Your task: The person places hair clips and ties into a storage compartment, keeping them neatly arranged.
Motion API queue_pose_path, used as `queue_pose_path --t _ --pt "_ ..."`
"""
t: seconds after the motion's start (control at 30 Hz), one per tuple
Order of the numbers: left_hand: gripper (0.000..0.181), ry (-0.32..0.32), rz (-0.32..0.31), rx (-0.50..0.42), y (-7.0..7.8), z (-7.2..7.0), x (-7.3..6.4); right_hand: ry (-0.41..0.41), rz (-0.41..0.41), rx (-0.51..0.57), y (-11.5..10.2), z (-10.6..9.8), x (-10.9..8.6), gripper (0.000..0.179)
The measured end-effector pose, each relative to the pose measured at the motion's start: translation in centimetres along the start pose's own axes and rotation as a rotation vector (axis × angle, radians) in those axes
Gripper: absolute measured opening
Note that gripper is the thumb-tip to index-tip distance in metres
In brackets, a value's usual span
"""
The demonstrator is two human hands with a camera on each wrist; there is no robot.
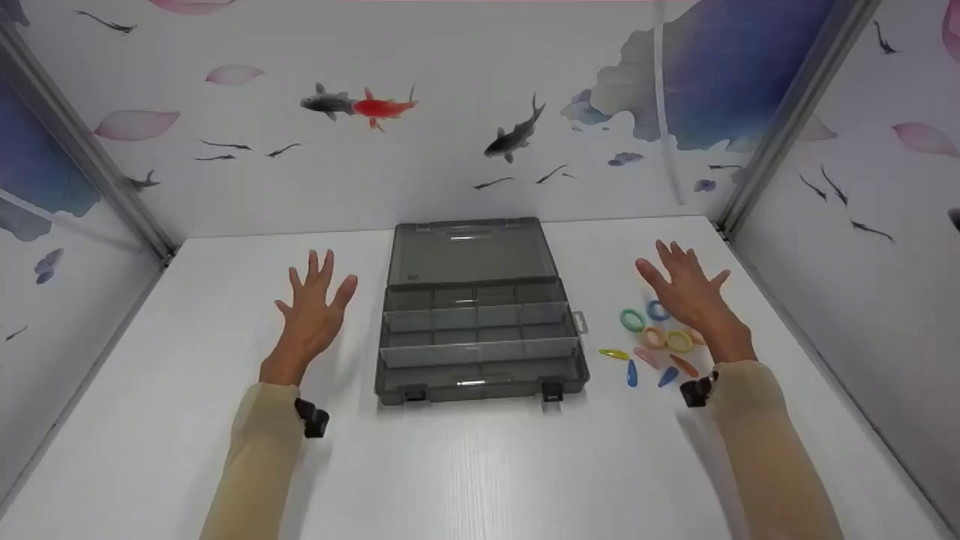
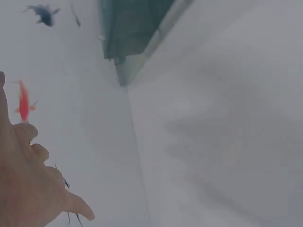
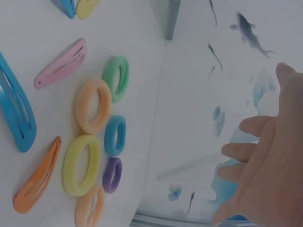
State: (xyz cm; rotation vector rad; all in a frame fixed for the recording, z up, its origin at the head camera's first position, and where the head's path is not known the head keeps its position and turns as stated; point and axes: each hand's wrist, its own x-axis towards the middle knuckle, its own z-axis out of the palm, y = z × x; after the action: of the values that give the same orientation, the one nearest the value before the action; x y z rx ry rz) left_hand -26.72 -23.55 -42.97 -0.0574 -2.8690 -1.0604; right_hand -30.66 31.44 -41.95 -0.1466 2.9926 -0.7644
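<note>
Both hands are spread with nothing in them. My left hand (image 1: pixel 309 319) hovers over the table left of a translucent grey compartment box (image 1: pixel 472 256), whose lid is folded back; its compartments look bare. My right hand (image 1: pixel 694 300) is held above the hair ties to the right of the box. In the right wrist view lie a green hair tie (image 3: pixel 109 79), a yellow one (image 3: pixel 70 166), a blue one (image 3: pixel 109 137), a purple one (image 3: pixel 107 177) and two peach ones. Beside them are snap hair clips: pink (image 3: pixel 49 77), orange (image 3: pixel 23 201), yellow (image 1: pixel 613 354) and blue.
The white table (image 1: pixel 465 472) is bounded by a back wall (image 1: pixel 450 172) printed with fish and petals, and by side walls with grey metal posts (image 1: pixel 795 120). Two black latches (image 1: pixel 553 391) are at the box's front edge; a hang tab (image 1: pixel 580 322) sticks out on its right.
</note>
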Motion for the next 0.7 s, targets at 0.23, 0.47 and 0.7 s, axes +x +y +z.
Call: queue_pose_path --t 0.23,0.47,0.7 --pt "0.067 -0.009 -0.022 -0.366 -0.4 -0.2 -1.1 0.066 0.046 0.217 1.9 -0.2 -1.2 0.085" --pt "0.066 -0.101 -0.011 -0.725 -0.3 1.4 -2.7 0.157 0.137 0.381 3.6 -0.3 -2.0 0.086" --pt "0.059 -0.084 -0.032 -1.053 -0.5 3.3 -4.2 0.278 0.289 0.635 4.9 0.7 -1.8 0.083"
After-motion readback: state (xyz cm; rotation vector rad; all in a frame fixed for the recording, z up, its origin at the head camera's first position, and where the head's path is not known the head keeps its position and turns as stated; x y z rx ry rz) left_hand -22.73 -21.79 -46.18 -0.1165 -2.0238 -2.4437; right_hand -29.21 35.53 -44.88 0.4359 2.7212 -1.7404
